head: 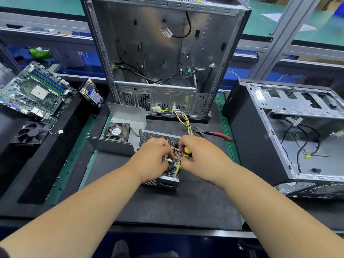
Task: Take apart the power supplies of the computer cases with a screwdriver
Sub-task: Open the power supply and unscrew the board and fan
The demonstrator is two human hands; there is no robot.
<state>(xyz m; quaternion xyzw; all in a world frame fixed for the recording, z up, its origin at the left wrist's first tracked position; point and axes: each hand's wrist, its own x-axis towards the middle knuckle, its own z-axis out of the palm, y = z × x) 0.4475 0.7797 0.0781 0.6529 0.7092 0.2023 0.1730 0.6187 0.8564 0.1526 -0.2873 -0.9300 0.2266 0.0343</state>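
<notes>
Screwdriver [186,153] position governs the coming move: its yellow-and-black handle sits in the curled fingers of the right hand [200,155], directly above the right half of the open power supply [168,180], with the shaft hidden but apparently aimed down into the circuit board [176,161]. The supply rests on the bench [195,202] mat at centre, long axis running away from the person toward the upright case [167,53], its wire bundle [186,120] leading off the far end. The left hand [155,155] rests on the left half of the unit, fingers curled into the components; whether it grips one cannot be told. Both hands lie nearly touching over the board, so the driven screw is judged to lie between them, nearer the right hand.
</notes>
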